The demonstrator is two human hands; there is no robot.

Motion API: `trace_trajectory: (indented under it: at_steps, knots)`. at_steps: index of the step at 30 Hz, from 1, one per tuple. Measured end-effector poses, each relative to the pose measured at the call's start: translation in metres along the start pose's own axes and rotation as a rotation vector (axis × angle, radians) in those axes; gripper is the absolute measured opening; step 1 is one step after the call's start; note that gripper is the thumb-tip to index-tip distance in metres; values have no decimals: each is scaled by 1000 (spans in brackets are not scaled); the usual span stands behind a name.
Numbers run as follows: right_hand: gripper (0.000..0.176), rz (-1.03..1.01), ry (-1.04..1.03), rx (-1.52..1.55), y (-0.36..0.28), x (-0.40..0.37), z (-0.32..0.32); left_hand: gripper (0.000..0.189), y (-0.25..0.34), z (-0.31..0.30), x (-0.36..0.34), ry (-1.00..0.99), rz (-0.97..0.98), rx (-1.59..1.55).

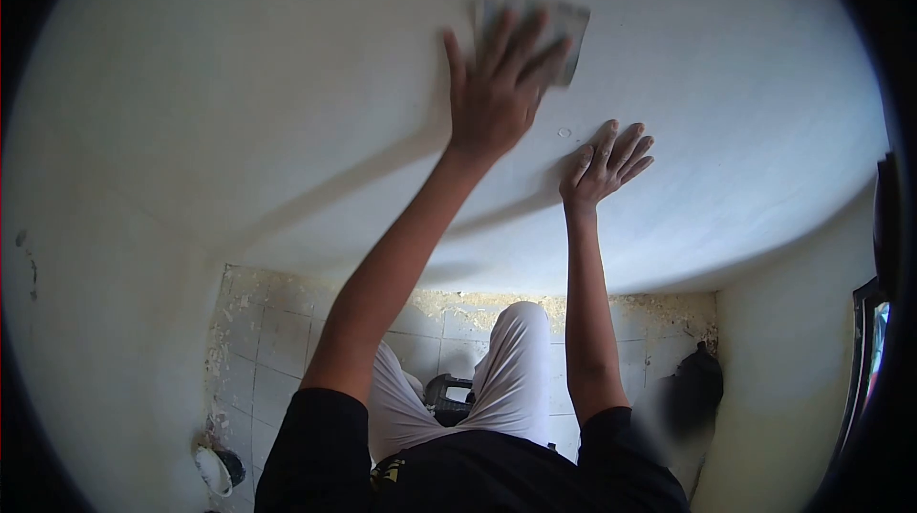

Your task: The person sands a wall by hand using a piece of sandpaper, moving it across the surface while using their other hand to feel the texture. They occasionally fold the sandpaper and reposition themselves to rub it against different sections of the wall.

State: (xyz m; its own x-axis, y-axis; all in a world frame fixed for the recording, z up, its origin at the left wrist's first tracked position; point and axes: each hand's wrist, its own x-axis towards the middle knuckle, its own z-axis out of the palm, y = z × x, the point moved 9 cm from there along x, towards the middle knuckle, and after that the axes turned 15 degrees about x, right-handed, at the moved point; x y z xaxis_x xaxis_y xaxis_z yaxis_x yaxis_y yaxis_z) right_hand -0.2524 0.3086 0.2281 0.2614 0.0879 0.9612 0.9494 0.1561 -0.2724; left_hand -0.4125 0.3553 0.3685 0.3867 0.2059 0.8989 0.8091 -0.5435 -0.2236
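Note:
My left hand (492,102) presses a greyish sheet of sandpaper (576,31) flat against the white wall (334,64). Its fingers are spread over the sheet and a little blurred; the sheet's abrasive side is hidden. Lower and to the right, my right hand (602,169) rests on the same wall with fingers apart and nothing held. Pale dust coats its fingers. A small ring-shaped mark (565,133) on the wall lies between the two hands.
Below is a tiled floor (284,336) with flaking, stained edges. A dark plastic stool (444,389) shows between my legs. A container with a white rim (212,472) stands at the lower left, a black item (695,389) at the right. A dark frame (860,351) edges the right wall.

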Motion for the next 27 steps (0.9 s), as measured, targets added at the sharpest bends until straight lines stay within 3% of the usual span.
trace_trajectory:
  at_steps: [3,5,6,9,11,12,15,18,20,24,25,27]
  knots:
    - [55,-2,2,15,3,-3,1,58,32,54,-109,-127,114,67]
    - [55,-21,17,21,3,-4,-2,58,52,91,-196,-336,316,187]
    - [54,-24,3,8,3,-5,-2,58,49,93,-210,-323,318,184]
    - [54,-29,-3,2,1,-3,-1,53,48,90,-201,-235,428,358]
    - [54,-30,-11,16,3,-9,-2,55,37,70,-134,-118,368,316]
    - [53,-7,-30,9,10,-18,0,58,29,55,-91,-177,313,202]
    - [53,23,-47,-2,26,-55,0,66,5,-7,21,16,94,23]
    - [58,37,-95,-19,36,-99,-6,64,12,-8,32,95,62,43]
    - [60,124,-183,-34,48,-130,-9,60,36,14,-6,-18,146,59]
    - [60,312,-390,-41,56,-163,-21,57,86,83,-166,-269,429,134]
    - [60,338,-446,-64,54,-160,-25,57,87,89,-194,-216,475,317]
    - [60,353,-492,-53,52,-152,-33,57,71,87,-197,-242,477,304]
